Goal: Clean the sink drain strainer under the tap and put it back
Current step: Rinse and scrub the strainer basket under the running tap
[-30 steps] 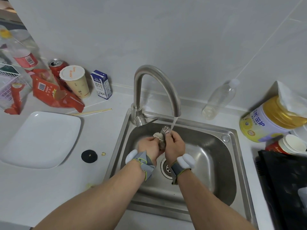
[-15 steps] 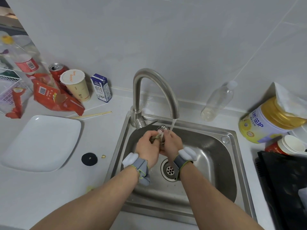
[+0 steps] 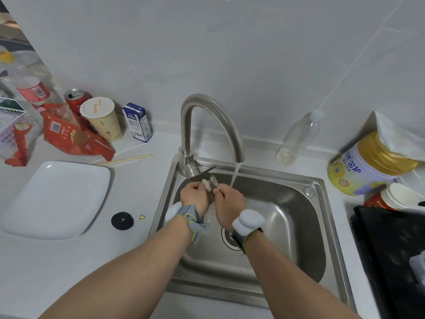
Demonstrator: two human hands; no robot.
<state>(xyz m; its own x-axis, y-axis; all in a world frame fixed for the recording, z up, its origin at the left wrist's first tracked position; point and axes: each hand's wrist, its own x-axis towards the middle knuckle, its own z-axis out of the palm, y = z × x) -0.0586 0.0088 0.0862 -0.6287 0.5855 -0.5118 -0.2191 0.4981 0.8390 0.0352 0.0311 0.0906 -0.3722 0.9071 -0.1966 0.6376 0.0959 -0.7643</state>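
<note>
Seen from the head camera, both hands were up at the back of the stainless steel sink (image 3: 322, 180), just left of the thin stream of water (image 3: 235, 174) falling from the curved steel tap (image 3: 207, 111). The right hand (image 3: 230, 201) had its fingers curled round the small round metal drain strainer (image 3: 214, 180). It was held on edge between the two hands, above the basin, close to the stream but, as far as I could make out, not quite in it. The left hand (image 3: 195, 196) pinched a small white wad (image 3: 206, 184), cloth or tissue I could not tell, against the strainer's face. The round drain hole (image 3: 226, 238) showed partly behind the right wrist, apparently with nothing seated in it. I judged the strainer light and stiff, thin perforated metal that would be slick when wet. The rim looked the safest place to take it, thumb on one edge and fingers opposite, leaving the holed face free for the water. Whether it had a centre knob to lift by, I could not see.
</note>
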